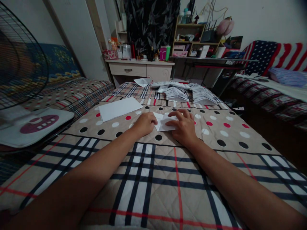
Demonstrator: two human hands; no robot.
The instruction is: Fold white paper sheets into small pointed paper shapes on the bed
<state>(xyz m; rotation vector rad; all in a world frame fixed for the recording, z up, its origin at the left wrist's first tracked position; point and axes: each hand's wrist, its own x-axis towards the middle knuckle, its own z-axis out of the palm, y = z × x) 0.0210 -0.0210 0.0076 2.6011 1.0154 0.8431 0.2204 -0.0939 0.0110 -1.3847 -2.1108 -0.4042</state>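
The paper (pixel 161 124) is lying flat on the bed (pixel 165 166), sitting between the 2 hands, and that is the relation everything is hanging on. From the left hand (pixel 144 124) it is lying directly to the right; from the right hand (pixel 184 126) it is stretching off to the left, partly under the fingers. Its long axis seems to be running side to side, roughly in line with the gap between the hands, though the right end is hiding beneath the fingers.

Neither hand is standing nearer, since both are touching it. The left is curling its fingertips in and appears to be pinching the left edge. The right is arching over the other end, its fingers parted and resting on top rather than clenching; whether any fingertip is reaching underneath, I cannot tell.

Beyond the left hand, a white sheet (pixel 120 108) is lying apart from the paper (whether it is 1 leaf or a stack, the view isn't revealing), its long axis slanting up to the right. Farther off, past both hands, folded piles (pixel 203 95) are lying in a cluster across the bed, well clear of the fingers.
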